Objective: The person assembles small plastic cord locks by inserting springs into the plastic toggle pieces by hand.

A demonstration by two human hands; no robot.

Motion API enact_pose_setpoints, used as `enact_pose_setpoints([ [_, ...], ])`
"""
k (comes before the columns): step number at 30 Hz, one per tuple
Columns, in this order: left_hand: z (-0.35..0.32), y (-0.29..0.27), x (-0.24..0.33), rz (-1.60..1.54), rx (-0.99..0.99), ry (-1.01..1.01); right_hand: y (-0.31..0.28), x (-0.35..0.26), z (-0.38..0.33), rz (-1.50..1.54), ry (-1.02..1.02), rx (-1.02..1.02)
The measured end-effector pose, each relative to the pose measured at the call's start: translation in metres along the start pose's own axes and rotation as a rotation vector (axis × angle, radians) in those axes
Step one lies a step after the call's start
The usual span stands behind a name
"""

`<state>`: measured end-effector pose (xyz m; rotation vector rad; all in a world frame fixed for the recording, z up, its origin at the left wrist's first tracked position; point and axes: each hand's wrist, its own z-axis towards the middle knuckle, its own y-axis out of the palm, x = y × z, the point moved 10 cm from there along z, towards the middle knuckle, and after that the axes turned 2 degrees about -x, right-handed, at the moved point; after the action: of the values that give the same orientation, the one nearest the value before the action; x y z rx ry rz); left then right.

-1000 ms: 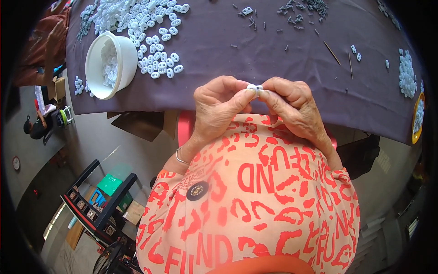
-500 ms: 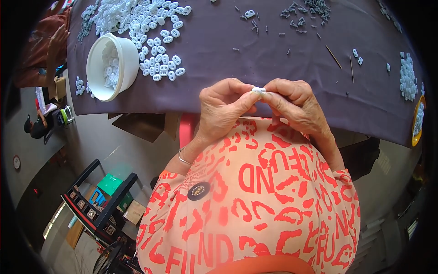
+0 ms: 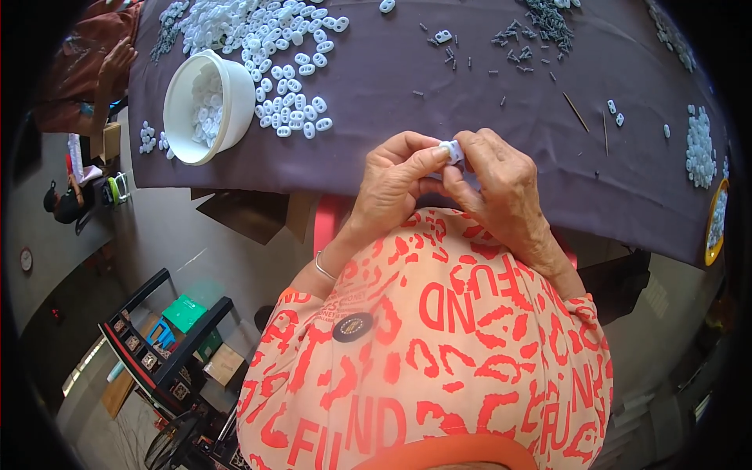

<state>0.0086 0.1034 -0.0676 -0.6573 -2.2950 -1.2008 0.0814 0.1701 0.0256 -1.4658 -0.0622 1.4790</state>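
Observation:
A small white two-hole plastic cord lock (image 3: pixel 454 152) is held over the table's near edge. My left hand (image 3: pixel 399 176) pinches it between thumb and fingertip, with its face tipped toward me. My right hand (image 3: pixel 501 176) is closed, its forefinger and thumb against the lock's right side; its other fingers are curled out of sight. Many similar white pieces (image 3: pixel 294 102) lie loose at the left. Small metal springs (image 3: pixel 525 55) are scattered and heaped at the far right of the middle.
A white tub (image 3: pixel 239 106) of translucent pieces stands at left. Two thin sticks (image 3: pixel 576 112) lie at right, near a pile of pale pieces (image 3: pixel 699 149) and a yellow-rimmed bowl (image 3: pixel 713 247). Another person's hand (image 3: pixel 117 59) shows at far left. The dark tablecloth (image 3: pixel 376 70) covers the table.
The cord lock has been turned so that its holed face shows. My right fingers have shifted from a pinch at its end to its right side. The view has moved slightly.

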Motion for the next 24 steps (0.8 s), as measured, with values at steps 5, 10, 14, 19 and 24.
enact_pose_setpoints([
  [5,-0.005,0.006,0.005,0.123,-0.047,-0.005,0.000,0.002,-0.005,0.012,-0.012,-0.069],
  [10,-0.009,0.009,0.015,0.361,-0.028,0.108,0.000,0.000,-0.009,-0.026,-0.002,-0.083],
  [14,-0.015,0.010,0.017,0.417,-0.007,0.151,0.001,-0.004,-0.012,-0.123,0.007,-0.104],
  [19,-0.019,0.007,0.012,0.407,0.013,0.127,0.006,-0.001,-0.017,-0.182,0.021,-0.135],
  [24,-0.023,0.004,0.010,0.464,0.030,0.129,0.012,-0.004,-0.017,-0.219,-0.022,-0.156],
])
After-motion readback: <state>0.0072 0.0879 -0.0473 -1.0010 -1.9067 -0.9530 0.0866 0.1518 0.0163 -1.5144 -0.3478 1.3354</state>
